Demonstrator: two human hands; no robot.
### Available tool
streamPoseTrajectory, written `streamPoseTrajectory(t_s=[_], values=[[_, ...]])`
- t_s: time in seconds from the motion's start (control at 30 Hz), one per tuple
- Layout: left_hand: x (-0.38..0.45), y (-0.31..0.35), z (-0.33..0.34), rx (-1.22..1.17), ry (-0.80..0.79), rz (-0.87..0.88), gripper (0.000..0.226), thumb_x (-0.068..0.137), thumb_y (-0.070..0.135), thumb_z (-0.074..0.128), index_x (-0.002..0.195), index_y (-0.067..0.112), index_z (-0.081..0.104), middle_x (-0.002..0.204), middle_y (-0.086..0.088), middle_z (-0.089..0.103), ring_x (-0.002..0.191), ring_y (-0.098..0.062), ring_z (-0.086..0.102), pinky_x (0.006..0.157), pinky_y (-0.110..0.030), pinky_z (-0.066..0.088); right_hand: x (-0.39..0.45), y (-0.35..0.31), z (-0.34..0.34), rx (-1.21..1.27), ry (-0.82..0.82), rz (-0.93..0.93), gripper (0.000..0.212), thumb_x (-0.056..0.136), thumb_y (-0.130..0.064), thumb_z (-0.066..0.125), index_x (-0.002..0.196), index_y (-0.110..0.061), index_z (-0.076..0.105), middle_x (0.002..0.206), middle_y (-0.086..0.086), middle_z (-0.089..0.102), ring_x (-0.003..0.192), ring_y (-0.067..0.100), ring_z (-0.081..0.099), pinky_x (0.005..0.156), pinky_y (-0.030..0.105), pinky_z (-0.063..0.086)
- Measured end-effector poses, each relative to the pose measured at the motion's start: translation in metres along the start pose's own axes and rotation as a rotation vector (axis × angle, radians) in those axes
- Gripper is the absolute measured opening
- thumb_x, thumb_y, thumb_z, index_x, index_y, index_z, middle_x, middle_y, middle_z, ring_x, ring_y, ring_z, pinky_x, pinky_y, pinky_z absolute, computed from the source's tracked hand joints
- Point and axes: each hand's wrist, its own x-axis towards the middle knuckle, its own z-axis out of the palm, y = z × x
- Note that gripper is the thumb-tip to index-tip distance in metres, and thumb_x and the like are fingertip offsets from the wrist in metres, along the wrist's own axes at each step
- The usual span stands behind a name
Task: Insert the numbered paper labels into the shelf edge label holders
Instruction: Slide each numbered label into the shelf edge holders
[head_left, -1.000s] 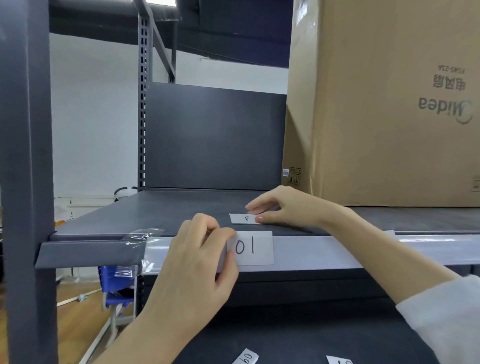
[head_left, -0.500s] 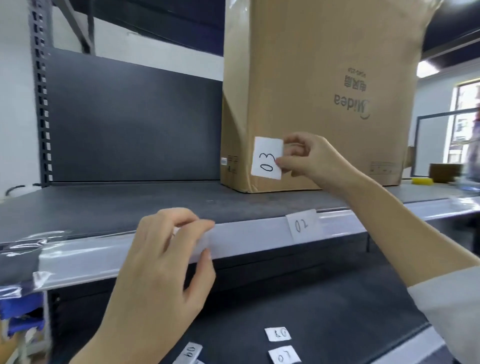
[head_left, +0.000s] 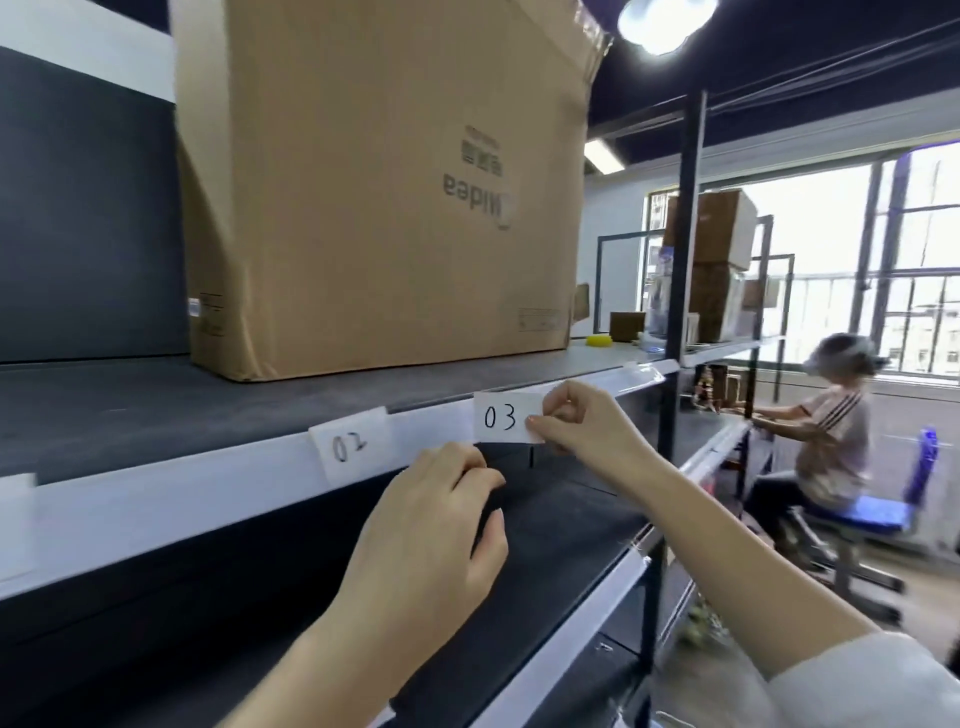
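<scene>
My right hand (head_left: 576, 423) pinches the white paper label marked 03 (head_left: 503, 418) by its right edge and holds it flat against the clear label holder strip (head_left: 208, 488) on the shelf's front edge. The label marked 02 (head_left: 350, 446) sits in the strip to the left. Another white label (head_left: 15, 525) shows at the far left edge. My left hand (head_left: 436, 530) hovers just below the strip, fingers curled, fingertips near the lower left corner of the 03 label; whether it touches the strip I cannot tell.
A large cardboard box (head_left: 379, 182) stands on the dark shelf (head_left: 130, 410) right behind the strip. A black upright post (head_left: 680, 260) bounds the shelf on the right. Beyond it a person (head_left: 826, 426) sits on a blue stool (head_left: 872, 514) near windows.
My right hand brought the 03 label down from in front of the box to the strip, right of 02. My view swung right, and my left hand moved along under the strip.
</scene>
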Motion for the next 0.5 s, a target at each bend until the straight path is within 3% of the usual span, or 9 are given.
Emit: streamPoseTrajectory(t_s=[0.13, 0.23, 0.27, 0.33, 0.37, 0.4, 0.43, 0.5], values=[[0.031, 0.016, 0.039, 0.071, -0.080, -0.012, 0.048, 0.077, 0.032, 0.041, 0.089, 0.009, 0.081, 0.088, 0.000, 0.074, 0.088, -0.011, 0.058, 0.093, -0.032, 0.038, 0.012, 0.031, -0.036, -0.031, -0.026, -0.022, 0.026, 0.080, -0.002, 0.062, 0.097, -0.021, 0.058, 0.060, 0.002, 0.050, 0.058, 0.014, 0.049, 0.060, 0.022, 0.042], [0.062, 0.023, 0.067, 0.172, -0.178, -0.054, 0.048, 0.078, 0.030, 0.048, 0.099, 0.000, 0.079, 0.101, -0.011, 0.077, 0.095, -0.030, 0.076, 0.095, -0.029, 0.047, 0.029, 0.049, -0.060, -0.121, -0.052, -0.051, 0.035, 0.081, -0.003, 0.061, 0.112, -0.018, 0.060, 0.066, 0.006, 0.050, 0.052, 0.002, 0.049, 0.054, 0.008, 0.041], [0.071, 0.026, 0.075, 0.212, -0.216, -0.085, 0.046, 0.081, 0.027, 0.058, 0.110, -0.004, 0.076, 0.114, -0.018, 0.074, 0.109, -0.032, 0.073, 0.104, -0.032, 0.047, 0.036, 0.054, -0.068, -0.142, -0.058, -0.062, 0.033, 0.082, -0.004, 0.061, 0.112, -0.016, 0.061, 0.070, 0.009, 0.052, 0.051, 0.000, 0.048, 0.052, 0.005, 0.040], [0.089, 0.028, 0.094, 0.296, -0.303, -0.190, 0.063, 0.092, 0.026, 0.067, 0.144, -0.006, 0.052, 0.151, -0.021, 0.050, 0.143, -0.031, 0.047, 0.123, -0.042, 0.032, 0.051, 0.066, -0.082, -0.150, -0.049, -0.070, 0.029, 0.083, -0.006, 0.060, 0.111, -0.011, 0.062, 0.075, 0.011, 0.055, 0.055, 0.001, 0.048, 0.052, 0.003, 0.039], [0.093, 0.029, 0.103, 0.313, -0.330, -0.225, 0.070, 0.091, 0.026, 0.071, 0.148, -0.006, 0.046, 0.155, -0.021, 0.044, 0.147, -0.031, 0.041, 0.124, -0.044, 0.030, 0.059, 0.073, -0.088, -0.130, -0.045, -0.068, 0.028, 0.084, -0.007, 0.060, 0.111, -0.009, 0.063, 0.076, 0.014, 0.056, 0.056, 0.002, 0.050, 0.053, 0.003, 0.040], [0.095, 0.028, 0.109, 0.304, -0.342, -0.266, 0.072, 0.081, 0.023, 0.081, 0.140, -0.009, 0.056, 0.146, -0.025, 0.055, 0.138, -0.035, 0.053, 0.117, -0.049, 0.040, 0.065, 0.080, -0.093, -0.104, -0.049, -0.064, 0.026, 0.084, -0.007, 0.059, 0.110, -0.008, 0.063, 0.079, 0.019, 0.060, 0.060, 0.004, 0.054, 0.056, 0.007, 0.043], [0.097, 0.027, 0.119, 0.331, -0.338, -0.262, 0.070, 0.064, 0.020, 0.093, 0.122, -0.011, 0.069, 0.125, -0.026, 0.069, 0.118, -0.038, 0.068, 0.100, -0.053, 0.053, 0.072, 0.087, -0.097, -0.083, -0.058, -0.061, 0.022, 0.085, -0.007, 0.059, 0.107, -0.010, 0.063, 0.088, 0.025, 0.064, 0.067, 0.010, 0.058, 0.062, 0.014, 0.047], [0.097, 0.022, 0.139, 0.397, -0.231, -0.204, 0.050, 0.052, 0.019, 0.092, 0.093, -0.007, 0.079, 0.093, -0.020, 0.078, 0.086, -0.035, 0.078, 0.072, -0.053, 0.062, 0.084, 0.101, -0.101, -0.055, -0.066, -0.058, 0.018, 0.086, -0.007, 0.057, 0.100, -0.016, 0.064, 0.089, 0.027, 0.063, 0.072, 0.021, 0.056, 0.065, 0.027, 0.047]])
